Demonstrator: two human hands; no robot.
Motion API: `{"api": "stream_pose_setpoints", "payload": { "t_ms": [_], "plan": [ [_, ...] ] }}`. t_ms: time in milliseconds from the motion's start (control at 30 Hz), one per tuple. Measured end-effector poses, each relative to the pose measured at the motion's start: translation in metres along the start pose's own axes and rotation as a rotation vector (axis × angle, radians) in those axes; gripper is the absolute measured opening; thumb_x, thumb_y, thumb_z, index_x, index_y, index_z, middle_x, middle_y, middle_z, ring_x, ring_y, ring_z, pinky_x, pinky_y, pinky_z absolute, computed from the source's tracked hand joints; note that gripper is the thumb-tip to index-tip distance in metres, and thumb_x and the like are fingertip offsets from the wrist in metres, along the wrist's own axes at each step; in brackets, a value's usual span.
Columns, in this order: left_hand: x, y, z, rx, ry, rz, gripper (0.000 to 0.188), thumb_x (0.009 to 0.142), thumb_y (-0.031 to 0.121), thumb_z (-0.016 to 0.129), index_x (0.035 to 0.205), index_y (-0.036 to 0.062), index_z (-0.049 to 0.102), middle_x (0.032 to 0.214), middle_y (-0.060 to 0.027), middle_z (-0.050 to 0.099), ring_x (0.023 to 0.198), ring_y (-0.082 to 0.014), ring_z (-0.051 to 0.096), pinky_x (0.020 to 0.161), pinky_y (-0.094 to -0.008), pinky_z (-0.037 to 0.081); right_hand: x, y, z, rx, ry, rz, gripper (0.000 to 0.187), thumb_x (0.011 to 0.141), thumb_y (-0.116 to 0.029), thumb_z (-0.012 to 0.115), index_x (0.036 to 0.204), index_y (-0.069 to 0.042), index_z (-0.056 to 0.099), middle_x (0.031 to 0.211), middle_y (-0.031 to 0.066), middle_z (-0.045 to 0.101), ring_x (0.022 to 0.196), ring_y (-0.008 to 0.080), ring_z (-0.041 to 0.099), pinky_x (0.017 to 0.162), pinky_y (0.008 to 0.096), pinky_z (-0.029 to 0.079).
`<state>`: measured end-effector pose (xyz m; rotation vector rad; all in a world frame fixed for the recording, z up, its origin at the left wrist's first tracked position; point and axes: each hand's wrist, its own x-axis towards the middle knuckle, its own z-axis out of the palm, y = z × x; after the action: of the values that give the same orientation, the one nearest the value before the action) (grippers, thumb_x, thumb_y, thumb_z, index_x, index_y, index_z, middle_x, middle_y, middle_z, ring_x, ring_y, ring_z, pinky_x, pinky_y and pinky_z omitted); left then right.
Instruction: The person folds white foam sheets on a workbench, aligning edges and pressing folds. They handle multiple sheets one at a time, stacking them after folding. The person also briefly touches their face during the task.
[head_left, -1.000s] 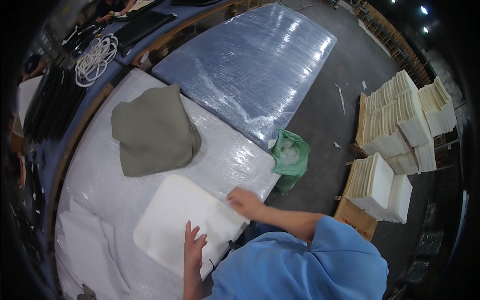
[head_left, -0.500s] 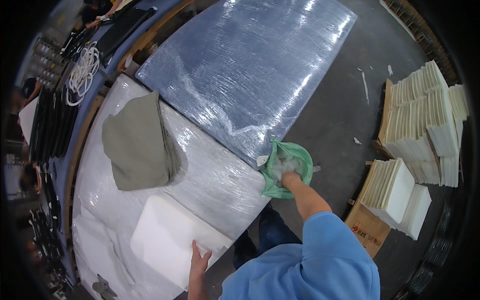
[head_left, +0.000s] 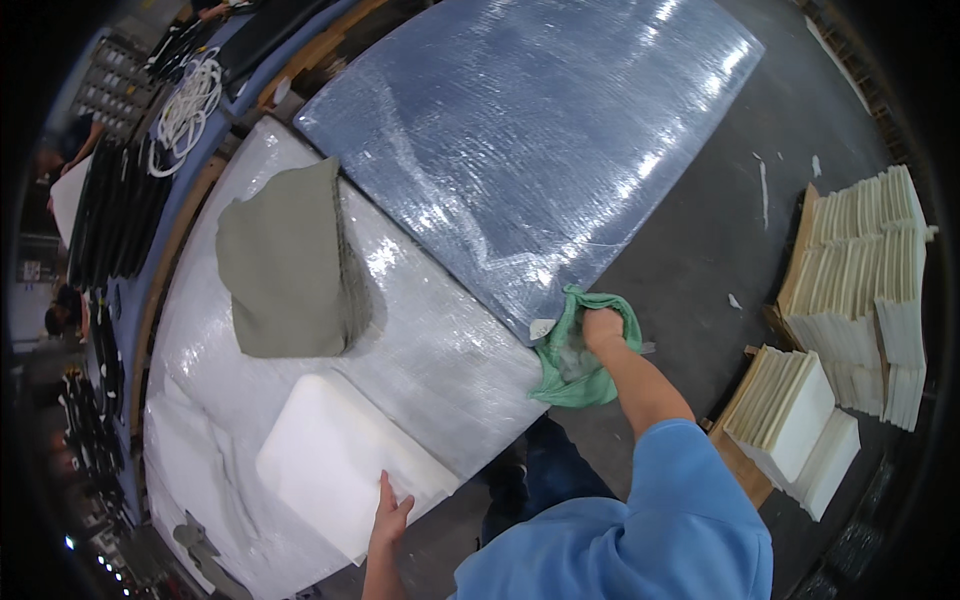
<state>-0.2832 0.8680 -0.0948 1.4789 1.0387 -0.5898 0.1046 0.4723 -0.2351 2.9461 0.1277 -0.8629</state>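
My left hand (head_left: 391, 515) lies at the near edge of a white foam cushion (head_left: 330, 450), thumb and fingers spread on its side. The cushion has rounded corners and rests on the plastic-wrapped white surface. Off the table's right corner hangs a green cloth bag (head_left: 562, 385), with its mouth open and crumpled clear, whitish material (head_left: 574, 362) inside. My right hand (head_left: 603, 328) reaches into the bag near its far rim. Its fingers are hidden, so what they touch does not show. A pile of olive-grey fabric pieces (head_left: 285, 265) sits farther left.
A blue surface under shiny plastic wrap (head_left: 520, 130) adjoins the white one (head_left: 440, 350). Stacked white foam slabs (head_left: 855, 280) stand on pallets at the right. White rope (head_left: 188, 105) and black padded pieces (head_left: 120, 205) lie along a blue bench. Folded translucent sheets (head_left: 190, 450) are at the left.
My right hand has moved from the middle of the bag up toward its far rim. My left hand stays at the cushion's edge. The whole view has shifted slightly.
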Motion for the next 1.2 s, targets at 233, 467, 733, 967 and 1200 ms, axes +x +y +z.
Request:
{"api": "stream_pose_setpoints", "payload": {
  "t_ms": [233, 467, 733, 967, 1200],
  "plan": [
    [-0.004, 0.006, -0.001, 0.004, 0.003, 0.009, 0.092, 0.098, 0.005, 0.06, 0.166, 0.0106, -0.001, 0.172, -0.0194, -0.003, 0.16, -0.0274, -0.001, 0.126, -0.0376, 0.01, -0.023, 0.023, -0.017, 0.349, -0.017, -0.067, 0.021, 0.096, -0.019, 0.064, 0.108, -0.005, 0.074, 0.108, 0.0138, 0.076, 0.095, 0.0322, 0.073, 0.083, 0.0464, 0.058],
    [-0.008, 0.016, 0.001, 0.124, 0.077, 0.05, 0.084, 0.097, 0.012, 0.064, 0.164, 0.0049, 0.014, 0.17, -0.0213, 0.018, 0.158, -0.03, 0.015, 0.126, -0.0386, 0.018, -0.091, 0.06, -0.05, 1.732, -0.464, 0.207, 0.026, 0.103, -0.027, 0.063, 0.11, -0.002, 0.069, 0.101, 0.0054, 0.072, 0.089, 0.0214, 0.069, 0.082, 0.042, 0.056],
    [-0.019, 0.154, 0.168, -0.032, -0.045, 0.54, 0.047, 0.098, 0.015, 0.068, 0.142, 0.0025, 0.055, 0.125, -0.0131, 0.069, 0.11, -0.0181, 0.065, 0.094, -0.0287, 0.052, -0.178, -0.022, -0.077, 1.828, -0.653, -0.161, 0.02, 0.103, -0.019, 0.062, 0.116, -0.006, 0.07, 0.104, 0.0028, 0.072, 0.091, 0.0164, 0.069, 0.078, 0.0341, 0.057],
    [-0.036, 0.178, 0.151, -0.305, -0.101, 0.583, 0.01, 0.099, 0.009, 0.066, 0.104, 0.0014, 0.062, 0.093, -0.003, 0.068, 0.084, -0.007, 0.062, 0.075, -0.0233, 0.05, -0.237, -0.044, -0.123, 1.985, -0.785, -0.382, 0.049, 0.094, -0.011, 0.071, 0.141, -0.012, 0.058, 0.131, 0.0098, 0.062, 0.11, 0.0196, 0.063, 0.087, 0.0374, 0.057],
    [-0.065, 0.171, 0.132, -0.267, -0.117, 0.539, 0.016, 0.096, 0.012, 0.073, 0.091, 0.0098, 0.058, 0.081, 0.0053, 0.061, 0.071, -0.0013, 0.052, 0.065, -0.017, 0.042, -0.245, -0.085, -0.114, 1.315, -0.189, -0.678, 0.044, 0.092, -0.012, 0.075, 0.134, -0.012, 0.066, 0.112, 0.0039, 0.068, 0.091, 0.0084, 0.057, 0.075, 0.0242, 0.047]
  ]
}}
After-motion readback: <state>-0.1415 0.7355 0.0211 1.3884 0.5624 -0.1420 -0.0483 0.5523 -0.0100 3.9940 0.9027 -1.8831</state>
